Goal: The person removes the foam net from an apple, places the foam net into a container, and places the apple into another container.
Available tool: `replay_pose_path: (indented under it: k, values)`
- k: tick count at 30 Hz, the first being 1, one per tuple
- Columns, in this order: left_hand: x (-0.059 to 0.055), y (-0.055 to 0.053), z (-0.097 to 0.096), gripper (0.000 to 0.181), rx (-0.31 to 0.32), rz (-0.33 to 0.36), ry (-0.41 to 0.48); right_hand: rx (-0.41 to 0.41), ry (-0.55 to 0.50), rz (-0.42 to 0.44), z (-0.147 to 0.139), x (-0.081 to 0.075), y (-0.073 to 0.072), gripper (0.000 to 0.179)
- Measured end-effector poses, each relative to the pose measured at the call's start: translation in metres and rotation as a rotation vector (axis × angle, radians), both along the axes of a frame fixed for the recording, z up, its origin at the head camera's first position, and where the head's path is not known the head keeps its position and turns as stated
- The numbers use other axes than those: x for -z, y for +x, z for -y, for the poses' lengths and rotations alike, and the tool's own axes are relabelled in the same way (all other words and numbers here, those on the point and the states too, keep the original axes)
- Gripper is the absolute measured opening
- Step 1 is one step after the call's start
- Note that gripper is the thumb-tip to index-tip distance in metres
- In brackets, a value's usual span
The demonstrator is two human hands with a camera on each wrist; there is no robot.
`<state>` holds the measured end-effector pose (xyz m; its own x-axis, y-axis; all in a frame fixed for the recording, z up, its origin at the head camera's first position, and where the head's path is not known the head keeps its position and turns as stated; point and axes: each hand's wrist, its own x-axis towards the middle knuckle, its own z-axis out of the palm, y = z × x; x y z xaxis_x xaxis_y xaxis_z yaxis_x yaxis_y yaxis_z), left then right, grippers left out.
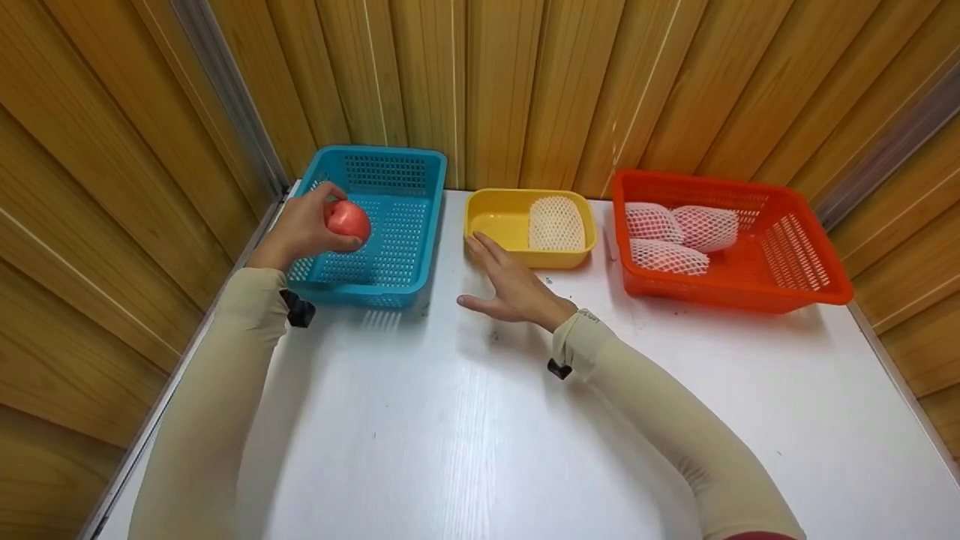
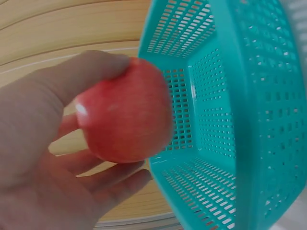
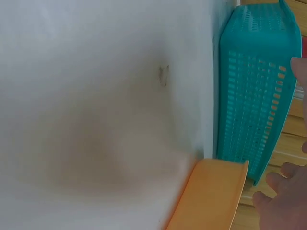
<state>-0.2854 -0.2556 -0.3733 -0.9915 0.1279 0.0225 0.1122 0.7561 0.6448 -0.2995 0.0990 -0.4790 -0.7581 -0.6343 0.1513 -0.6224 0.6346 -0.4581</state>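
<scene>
My left hand [image 1: 304, 225] grips a red apple [image 1: 348, 221] between thumb and fingers over the left side of the blue basket [image 1: 431, 225]. In the left wrist view the apple [image 2: 127, 112] appears bare, with the perforated basket wall [image 2: 244, 115] beside it. My right hand [image 1: 514, 289] holds nothing, its fingers extended over the near-left rim of the yellow container [image 1: 480, 259]; whether they touch it I cannot tell. Inside that container, at its right end, lies a white foam net sleeve [image 1: 556, 223].
An orange-red basket [image 1: 735, 296] stands at the right, with several fruits in white foam nets [image 1: 667, 256] in its left half. All three containers stand on a white table [image 1: 420, 420] against wood-patterned walls [image 1: 525, 90].
</scene>
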Motion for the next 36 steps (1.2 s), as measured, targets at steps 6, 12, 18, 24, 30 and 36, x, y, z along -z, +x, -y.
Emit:
replay_pose_path:
  k: [6, 12, 18, 24, 30, 36]
  values:
    - [-0.005, -0.003, 0.005, 0.073, -0.003, 0.071, -0.050, -0.031, -0.022, 0.023, 0.015, -0.003, 0.004, 0.100]
    - [-0.006, -0.008, 0.009, 0.072, -0.027, 0.111, -0.076, -0.053, -0.034, 0.042, 0.028, -0.008, 0.009, 0.098]
    - [-0.003, -0.014, 0.010, 0.074, -0.053, 0.128, -0.094, -0.084, -0.060, 0.038, 0.041, -0.007, 0.013, 0.095]
    - [0.002, -0.019, 0.008, 0.074, -0.066, 0.171, -0.066, -0.077, -0.080, 0.071, 0.055, -0.007, 0.021, 0.089]
    - [0.003, -0.024, 0.007, 0.074, -0.075, 0.223, -0.067, -0.060, -0.079, 0.070, 0.066, -0.005, 0.029, 0.081]
    - [0.005, -0.027, 0.008, 0.074, -0.091, 0.223, -0.077, -0.041, -0.063, 0.059, 0.073, -0.007, 0.034, 0.073]
